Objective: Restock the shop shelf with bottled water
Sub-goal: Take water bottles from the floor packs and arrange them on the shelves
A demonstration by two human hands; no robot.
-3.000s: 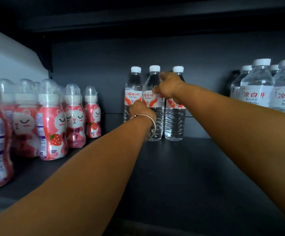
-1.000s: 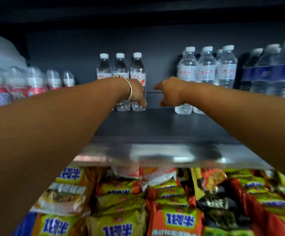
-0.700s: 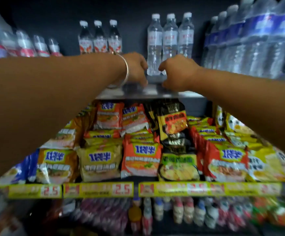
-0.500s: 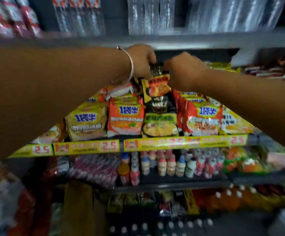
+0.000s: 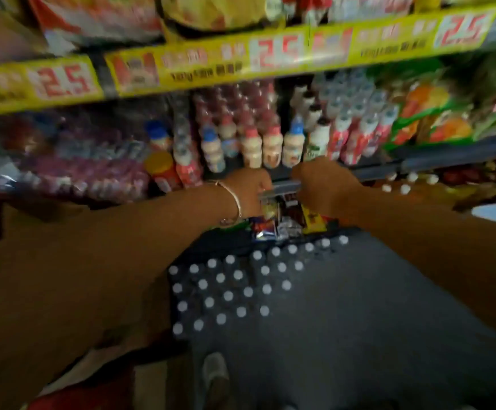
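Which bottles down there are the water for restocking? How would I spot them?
Start at the yellow price strip up top, then drop past both hands to the dark floor. The water pack stands there: a tight grid of plain white caps, unlike the colourful drink bottles shelved above.

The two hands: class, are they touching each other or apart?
Apart. The head view shows the left hand and right hand separated by a plain gap, with the grey shelf edge visible between them.

I read "2.5" in red on the yellow price strip [image 5: 241,63] along the shelf edge above my arms, three times: at left, middle and right; the smaller print beside each is too blurred to read
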